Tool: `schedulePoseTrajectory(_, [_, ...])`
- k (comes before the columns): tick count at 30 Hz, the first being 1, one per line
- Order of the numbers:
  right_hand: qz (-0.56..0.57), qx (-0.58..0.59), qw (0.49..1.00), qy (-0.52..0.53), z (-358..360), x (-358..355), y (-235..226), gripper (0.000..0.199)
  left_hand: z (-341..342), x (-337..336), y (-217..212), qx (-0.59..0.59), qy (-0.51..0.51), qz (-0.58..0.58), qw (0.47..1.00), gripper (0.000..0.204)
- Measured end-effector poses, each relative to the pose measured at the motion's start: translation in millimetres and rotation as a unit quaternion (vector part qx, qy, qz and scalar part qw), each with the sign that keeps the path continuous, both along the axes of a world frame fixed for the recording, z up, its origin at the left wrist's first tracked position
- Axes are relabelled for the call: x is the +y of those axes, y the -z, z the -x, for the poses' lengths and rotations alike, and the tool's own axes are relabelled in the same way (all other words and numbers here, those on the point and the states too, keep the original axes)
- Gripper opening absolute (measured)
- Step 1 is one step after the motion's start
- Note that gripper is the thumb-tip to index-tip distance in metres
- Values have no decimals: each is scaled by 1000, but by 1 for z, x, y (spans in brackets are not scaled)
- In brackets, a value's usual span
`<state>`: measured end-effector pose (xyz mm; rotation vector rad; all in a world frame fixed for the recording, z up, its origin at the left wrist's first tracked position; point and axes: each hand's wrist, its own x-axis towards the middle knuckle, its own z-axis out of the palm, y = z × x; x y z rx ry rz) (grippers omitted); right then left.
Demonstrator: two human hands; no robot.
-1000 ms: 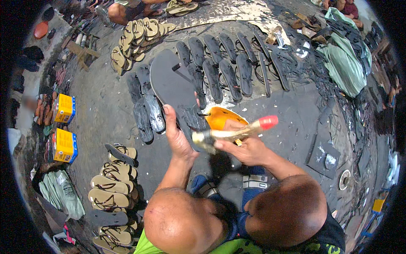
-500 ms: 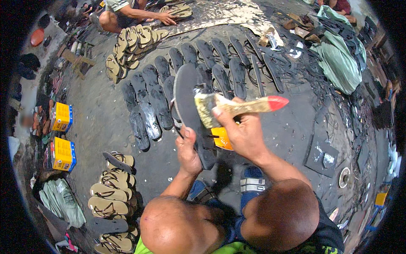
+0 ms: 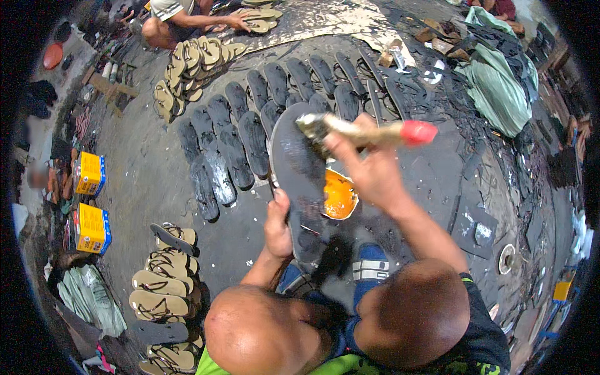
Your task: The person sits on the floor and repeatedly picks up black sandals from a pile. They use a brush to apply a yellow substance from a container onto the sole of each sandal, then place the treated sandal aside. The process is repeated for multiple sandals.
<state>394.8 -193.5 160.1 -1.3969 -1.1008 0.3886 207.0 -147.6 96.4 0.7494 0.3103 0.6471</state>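
Note:
My left hand (image 3: 279,228) is closed on the edge of a dark flip-flop (image 3: 297,181), held tilted with its sole up. In my right hand (image 3: 370,164) is a paintbrush (image 3: 381,134) with a pale handle and a red tip. Its bristles press on the sole near the toe end, where a wet, shiny smear shows. Below the brush, an orange bowl (image 3: 341,195) rests on the ground, partly hidden by the flip-flop. Beyond my hands, rows of dark soles (image 3: 231,150) lie on the ground, some of them glossy.
Tan flip-flops (image 3: 161,305) are stacked at the near left, beside two yellow boxes (image 3: 94,228). Another heap of tan flip-flops (image 3: 187,69) stands at the far left, near a person's hand (image 3: 240,20) on more pairs. A green sack (image 3: 497,90) lies among scraps at the right.
The brush has moved up the sole toward the toe end, and the right hand went with it. The flip-flop has shifted slightly right and down, leaving more of the orange bowl in view.

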Motion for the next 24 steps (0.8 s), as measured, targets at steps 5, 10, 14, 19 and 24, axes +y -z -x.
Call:
schedulePoseTrajectory(5, [19, 105, 993, -43, 8, -20, 14, 13, -20, -9, -27, 29, -85, 34, 995, 67])
schedulePoseTrajectory(10, [-126, -95, 987, -12, 10, 10, 18, 15, -2, 2, -10, -8, -25, 91, 995, 60])
schedulePoseTrajectory(14, [-91, -231, 959, -136, 27, -24, 34, 23, -11, 24, -15, -66, -92, 111, 987, 59])
schedulePoseTrajectory(19, [-10, -82, 942, -324, 41, -45, 72, 27, 16, 62, -19, -38, -264, 76, 961, 59])
schedulePoseTrajectory(24, [268, 129, 954, 43, -3, -46, 63, 56, 6, 76, -8, 20, -285, 66, 956, 58])
